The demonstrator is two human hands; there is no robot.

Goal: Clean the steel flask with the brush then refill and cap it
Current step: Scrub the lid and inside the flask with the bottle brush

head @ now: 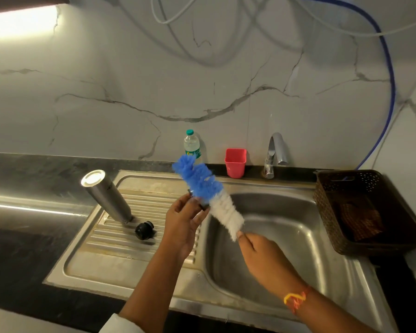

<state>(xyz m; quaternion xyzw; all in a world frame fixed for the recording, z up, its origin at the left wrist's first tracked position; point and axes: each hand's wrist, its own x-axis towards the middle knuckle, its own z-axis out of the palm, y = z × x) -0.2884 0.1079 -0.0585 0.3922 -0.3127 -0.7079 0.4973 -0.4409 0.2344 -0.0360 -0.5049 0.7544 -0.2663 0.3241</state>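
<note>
The steel flask point(108, 197) stands mouth down and tilted on the sink's ribbed drainboard point(120, 246), base facing up. Its black cap point(144, 230) lies just to the right of the flask's mouth. A bottle brush point(209, 195) with blue bristles at the tip and white bristles lower down slants over the sink's left edge. My right hand point(262, 255) pinches the brush's handle just under the white bristles. My left hand point(184, 224) holds a small dark object point(203, 206) against the bristles; what it is cannot be made out.
The steel sink basin point(286, 236) lies under the brush, with a chrome tap point(275, 152) behind it. A red cup point(235, 162) and a clear plastic bottle point(192, 143) stand by the wall. A brown basket point(360, 210) sits right of the sink.
</note>
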